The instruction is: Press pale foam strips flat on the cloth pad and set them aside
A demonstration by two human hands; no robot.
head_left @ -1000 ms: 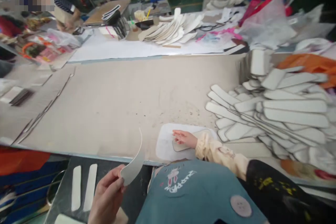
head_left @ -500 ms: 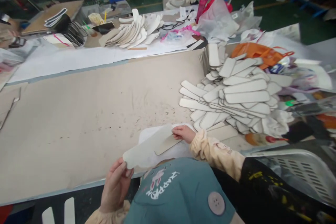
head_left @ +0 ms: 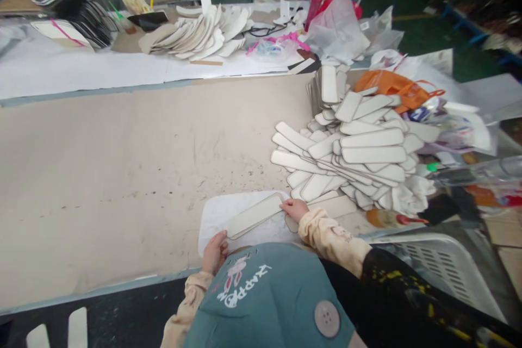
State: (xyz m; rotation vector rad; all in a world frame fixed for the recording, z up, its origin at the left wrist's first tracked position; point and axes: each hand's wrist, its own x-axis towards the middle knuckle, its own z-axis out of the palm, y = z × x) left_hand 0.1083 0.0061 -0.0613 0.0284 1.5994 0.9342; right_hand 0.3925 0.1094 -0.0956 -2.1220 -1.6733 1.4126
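Note:
Between my two hands is a long pale strip [head_left: 255, 216] with rounded corners and a thin dark edge, tilted up to the right. My left hand [head_left: 215, 252] is closed on its lower left end, the thumb along the edge. The upper right end is pinched in my right hand [head_left: 294, 210]. Beneath it, another edge shows, perhaps of a second strip. Both lie over or just above a white sheet [head_left: 210, 215] with rounded corners; contact cannot be made out. Just right of my right hand, similar strips [head_left: 334, 207] lie on the table.
A large heap of pale strips [head_left: 371, 138] covers the table's right side. Behind it are an orange bag [head_left: 393, 87] and plastic bags [head_left: 338, 32]. A bottle with a red tip [head_left: 385, 218] lies near a white basket [head_left: 444, 261]. Curved pieces [head_left: 204, 32] are stacked across the table.
My left hand has moved up and right, away from the camera. The strip has come down over the white sheet and lines up with the piece beneath. The view has shifted slightly.

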